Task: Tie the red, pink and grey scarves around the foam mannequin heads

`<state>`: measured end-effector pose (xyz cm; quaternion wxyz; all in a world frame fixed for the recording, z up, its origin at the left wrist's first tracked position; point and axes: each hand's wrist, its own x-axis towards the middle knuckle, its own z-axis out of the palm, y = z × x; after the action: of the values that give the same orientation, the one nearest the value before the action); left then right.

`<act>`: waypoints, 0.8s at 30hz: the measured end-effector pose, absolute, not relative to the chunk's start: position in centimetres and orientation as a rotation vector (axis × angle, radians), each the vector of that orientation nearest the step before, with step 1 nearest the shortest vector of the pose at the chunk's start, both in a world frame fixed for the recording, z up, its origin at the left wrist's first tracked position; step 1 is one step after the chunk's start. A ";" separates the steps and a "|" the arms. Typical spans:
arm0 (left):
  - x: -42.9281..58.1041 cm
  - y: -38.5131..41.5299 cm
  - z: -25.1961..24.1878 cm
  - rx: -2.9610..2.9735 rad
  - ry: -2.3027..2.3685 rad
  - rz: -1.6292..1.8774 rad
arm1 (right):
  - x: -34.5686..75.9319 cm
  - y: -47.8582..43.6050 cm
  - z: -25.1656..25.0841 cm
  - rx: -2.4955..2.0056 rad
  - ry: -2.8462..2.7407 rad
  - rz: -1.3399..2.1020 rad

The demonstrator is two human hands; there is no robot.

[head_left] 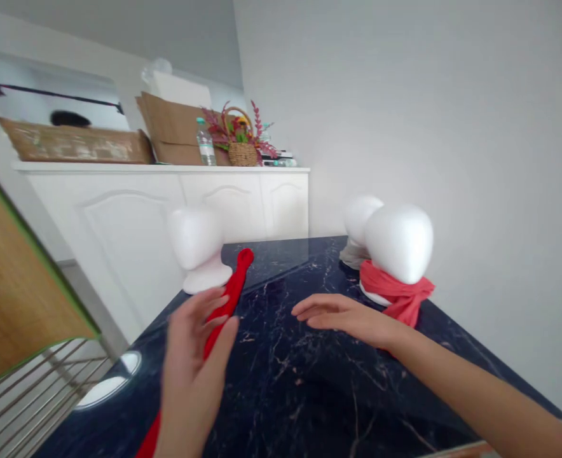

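A long red scarf [236, 281] lies in a narrow strip along the left side of the dark marbled table [290, 375]. In front of it is my left hand [198, 356], thumb and fingers apart; I cannot tell whether it touches the cloth. My right hand [331, 312] hovers over the middle of the table, fingers stretched out and holding nothing. Beyond my left hand stands a bare white mannequin head [196, 238]. To the right, another mannequin head [400, 238] has a coral-red scarf [402, 292] tied around its neck.
Behind the coral-scarfed head stands a third mannequin head [360, 216] with a grey cloth [353, 253] at its neck. A white cabinet [166, 191] carries cardboard boxes, a water bottle [206, 145] and a flower basket [243, 152]. A metal rack [47, 394] is at left.
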<state>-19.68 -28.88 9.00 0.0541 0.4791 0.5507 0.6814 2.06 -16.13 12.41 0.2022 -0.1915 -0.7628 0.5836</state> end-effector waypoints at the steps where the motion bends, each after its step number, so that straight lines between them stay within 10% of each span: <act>1: -18.2 -25.8 9.7 1.555 1.555 1.956 | 4.5 -16.6 13.1 -0.528 -2.063 1.451; 7: -7.2 -9.5 10.0 1.531 1.124 1.473 | 17.0 -8.9 12.9 -0.728 -1.154 0.375; 24: -2.5 -3.3 10.1 1.423 0.705 1.453 | 15.5 -4.8 12.3 -0.801 -0.941 1.296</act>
<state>-2.46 -3.27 10.15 0.4748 0.5819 0.2882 0.5941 15.52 -4.79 12.29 0.6250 -0.3490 -0.4103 0.5650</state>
